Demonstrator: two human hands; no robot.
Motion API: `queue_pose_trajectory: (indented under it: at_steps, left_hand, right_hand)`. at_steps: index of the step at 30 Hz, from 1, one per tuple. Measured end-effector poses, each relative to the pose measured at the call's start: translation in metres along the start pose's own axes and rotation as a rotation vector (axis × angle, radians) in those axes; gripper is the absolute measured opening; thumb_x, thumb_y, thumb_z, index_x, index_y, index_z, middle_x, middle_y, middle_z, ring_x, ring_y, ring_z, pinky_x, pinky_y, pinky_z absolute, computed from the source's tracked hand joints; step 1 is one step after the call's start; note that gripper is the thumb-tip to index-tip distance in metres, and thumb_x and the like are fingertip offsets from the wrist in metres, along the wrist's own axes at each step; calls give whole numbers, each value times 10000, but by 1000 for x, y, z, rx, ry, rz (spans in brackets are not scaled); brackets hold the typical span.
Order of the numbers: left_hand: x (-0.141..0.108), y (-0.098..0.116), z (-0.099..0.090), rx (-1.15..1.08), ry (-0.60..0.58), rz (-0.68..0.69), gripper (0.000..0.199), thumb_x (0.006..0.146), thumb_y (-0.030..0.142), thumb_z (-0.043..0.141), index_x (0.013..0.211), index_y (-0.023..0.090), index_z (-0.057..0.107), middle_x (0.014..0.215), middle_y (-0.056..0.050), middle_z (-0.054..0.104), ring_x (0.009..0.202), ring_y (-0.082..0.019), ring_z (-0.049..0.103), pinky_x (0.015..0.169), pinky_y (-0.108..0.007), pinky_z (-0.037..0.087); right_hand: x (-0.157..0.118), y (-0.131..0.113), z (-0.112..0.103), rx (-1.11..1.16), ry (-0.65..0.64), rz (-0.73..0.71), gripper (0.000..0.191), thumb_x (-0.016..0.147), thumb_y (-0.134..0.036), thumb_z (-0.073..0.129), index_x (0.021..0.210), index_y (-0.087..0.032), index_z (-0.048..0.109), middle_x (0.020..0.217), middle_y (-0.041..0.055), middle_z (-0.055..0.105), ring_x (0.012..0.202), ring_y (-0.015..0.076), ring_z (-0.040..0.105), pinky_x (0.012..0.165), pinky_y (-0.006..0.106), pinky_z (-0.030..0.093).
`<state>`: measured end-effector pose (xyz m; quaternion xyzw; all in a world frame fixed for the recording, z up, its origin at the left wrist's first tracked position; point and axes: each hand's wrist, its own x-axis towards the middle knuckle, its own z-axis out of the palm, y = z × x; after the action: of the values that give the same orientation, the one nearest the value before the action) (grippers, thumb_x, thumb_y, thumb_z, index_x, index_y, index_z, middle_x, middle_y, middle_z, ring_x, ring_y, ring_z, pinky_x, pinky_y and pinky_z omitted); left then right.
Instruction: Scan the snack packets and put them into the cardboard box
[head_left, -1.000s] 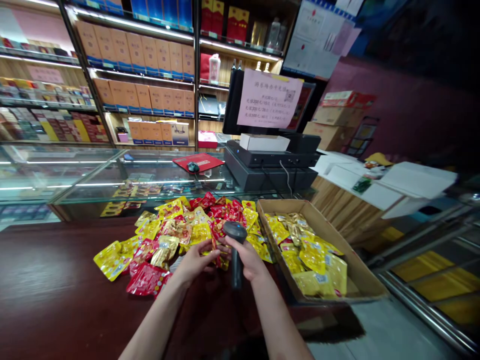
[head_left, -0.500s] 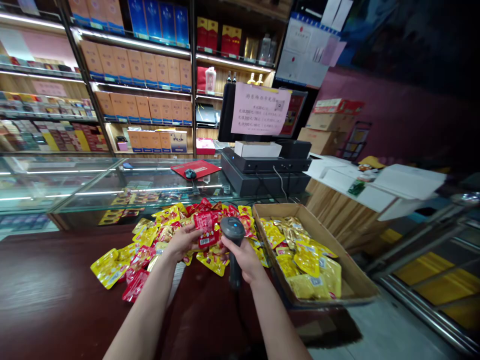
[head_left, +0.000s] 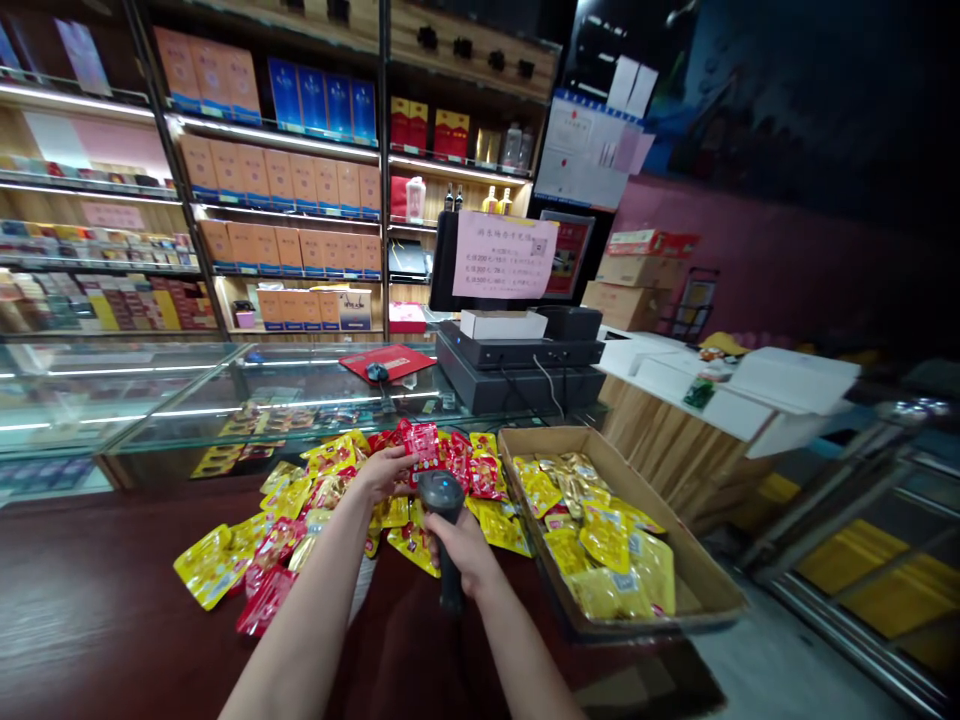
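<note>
Pinched in my left hand [head_left: 386,472] is a small red snack packet [head_left: 421,442], raised above the pile. My right hand [head_left: 463,548] is wrapped round the handle of a black barcode scanner [head_left: 441,494], its head just below and to the right of the packet. Beneath and around both hands spreads a heap of yellow and red snack packets [head_left: 330,455] on the dark red table [head_left: 90,600]. At the right, a shallow cardboard box [head_left: 712,585] holds more packets, mostly yellow [head_left: 606,535].
Behind the heap runs a glass display counter [head_left: 180,400] with a computer mouse [head_left: 376,372] on a red mat [head_left: 409,362]. A monitor with a pink notice [head_left: 502,252] stands over a black cash drawer [head_left: 517,385]. Shelves of boxed goods [head_left: 300,175] line the back; a metal rail [head_left: 832,610] is at the right.
My left hand has lifted the red packet slightly away from the scanner and turned it. My right hand with the scanner has shifted a little left. The view has tilted upward.
</note>
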<state>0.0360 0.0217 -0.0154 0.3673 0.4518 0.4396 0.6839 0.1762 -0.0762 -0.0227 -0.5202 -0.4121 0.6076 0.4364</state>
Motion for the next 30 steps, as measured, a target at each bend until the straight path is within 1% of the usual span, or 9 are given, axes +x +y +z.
queue_pose_trajectory:
  at_steps: [4, 8, 21, 27, 30]
  left_hand:
    - [2, 1, 2, 16, -5, 15, 377, 549, 282, 814, 856, 168, 630, 670, 10, 637, 492, -75, 526, 482, -212, 472]
    - [2, 0, 3, 33, -4, 26, 373, 550, 297, 812, 859, 170, 646, 675, 10, 640, 494, -76, 522, 478, -208, 458]
    - [3, -3, 2, 43, -11, 7, 367, 548, 301, 814, 829, 163, 624, 649, 21, 604, 477, -64, 497, 489, -223, 467]
    - [8, -6, 0, 57, -14, 10, 414, 523, 321, 824, 857, 164, 636, 678, 16, 618, 469, -51, 484, 480, -208, 451]
    - [11, -8, -2, 69, -2, 19, 392, 512, 328, 828, 811, 158, 640, 592, 43, 570, 432, -40, 445, 436, -180, 409]
  right_hand:
    - [0, 1, 2, -19, 11, -32, 74, 623, -244, 566, 639, -188, 520, 368, -73, 452, 326, 74, 371, 370, 199, 321]
    - [0, 3, 2, -39, 31, -21, 65, 623, -244, 566, 631, -193, 526, 379, -63, 467, 332, 84, 385, 375, 213, 334]
    - [3, 6, 0, -39, 10, -24, 64, 633, -232, 547, 606, -190, 508, 374, -56, 450, 332, 84, 386, 360, 207, 342]
    - [4, 7, 0, -40, 24, 7, 78, 625, -242, 569, 622, -185, 517, 386, -60, 463, 329, 77, 389, 366, 205, 344]
    - [7, 9, 0, -41, 26, 29, 71, 617, -235, 573, 620, -187, 521, 383, -59, 460, 330, 82, 392, 366, 211, 347]
